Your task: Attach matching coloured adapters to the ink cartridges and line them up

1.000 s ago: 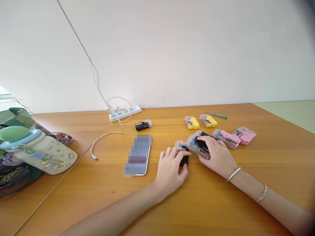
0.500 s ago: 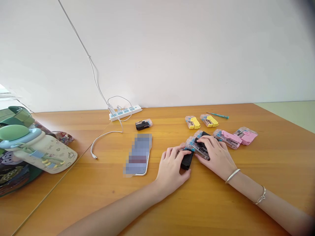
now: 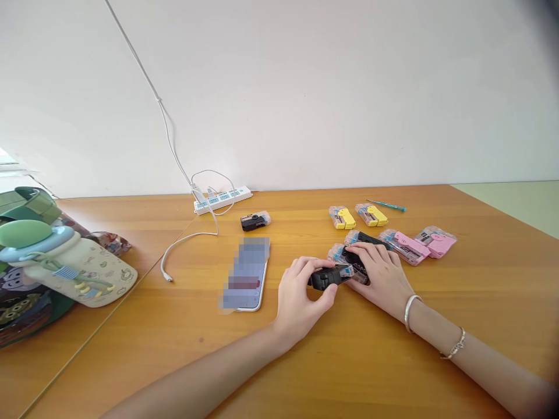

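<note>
My left hand (image 3: 301,294) is closed round a small black cartridge (image 3: 326,277) with a clear blue-tipped end, held just above the wooden table (image 3: 349,361). My right hand (image 3: 379,273) lies over another black and clear cartridge (image 3: 349,256), fingers curled on it, pressing it to the table. The two cartridges touch at the clear ends. A third black cartridge (image 3: 369,237) lies just behind my right hand.
Two pink cartridges (image 3: 421,243), two yellow ones (image 3: 357,216) and a teal screwdriver (image 3: 386,204) lie behind. A lone black cartridge (image 3: 254,220), a phone (image 3: 246,273), a power strip (image 3: 222,199) with a white cable (image 3: 183,244) and a bottle on a bag (image 3: 61,267) are left.
My left hand has turned the black cartridge onto its side and lifted it slightly. My right hand shifted a little left with its cartridge.
</note>
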Available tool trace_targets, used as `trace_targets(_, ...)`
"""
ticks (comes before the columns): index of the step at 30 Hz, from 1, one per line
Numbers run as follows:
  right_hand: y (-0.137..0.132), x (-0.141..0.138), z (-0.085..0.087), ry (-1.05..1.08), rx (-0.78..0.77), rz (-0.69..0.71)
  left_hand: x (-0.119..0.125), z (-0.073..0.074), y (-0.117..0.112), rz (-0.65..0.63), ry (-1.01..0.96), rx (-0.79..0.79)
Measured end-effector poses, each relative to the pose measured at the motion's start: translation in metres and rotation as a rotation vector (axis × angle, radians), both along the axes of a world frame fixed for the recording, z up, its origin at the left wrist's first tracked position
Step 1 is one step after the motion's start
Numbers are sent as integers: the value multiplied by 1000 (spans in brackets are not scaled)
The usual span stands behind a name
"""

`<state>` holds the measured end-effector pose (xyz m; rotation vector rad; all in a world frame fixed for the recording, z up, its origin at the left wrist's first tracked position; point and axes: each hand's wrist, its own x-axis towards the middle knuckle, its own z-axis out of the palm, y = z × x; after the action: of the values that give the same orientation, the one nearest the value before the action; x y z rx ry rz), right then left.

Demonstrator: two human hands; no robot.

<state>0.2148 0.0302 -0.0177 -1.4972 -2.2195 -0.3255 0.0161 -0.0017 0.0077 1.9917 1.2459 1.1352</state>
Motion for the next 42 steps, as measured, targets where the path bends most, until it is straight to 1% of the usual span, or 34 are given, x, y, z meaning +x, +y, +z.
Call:
trace_targets(6,-2,-3,2,59,-5,46,-1,-4,4,20,-117,-63)
trace_targets(9,-1,-2,3,69,-26,78,-1,-6,6,-6,-144,-95)
trace_targets(13,-1,-1,5,65,-28,123,-1,-5,6,-46,-160,-97)
trace_targets(18,-1,-1,2,110,-28,171,-2,-5,7,-49,-198,-133)
trace_targets(21,-2,-1,3,214,-7,226,-3,-7,7,-45,-262,-153)
trace_targets(25,-8,-2,11,456,54,327,-3,-10,8,-26,-375,-183)
trace_targets(27,-14,-6,15,460,46,385,-4,-11,9,-23,-383,-173)
trace_targets(29,-19,-11,16,371,3,426,-4,-11,8,-54,-353,-141)
trace_targets(31,-23,-16,14,291,-50,434,-4,-10,7,-107,-301,-93)
trace_targets(34,-25,-19,11,287,-68,416,-4,-8,7,-172,-251,-36)
trace_targets(39,-18,-13,8,352,54,454,-5,-8,7,-288,-304,-19)
trace_targets(42,-15,-10,7,367,136,461,-4,-10,8,-287,-307,-60)
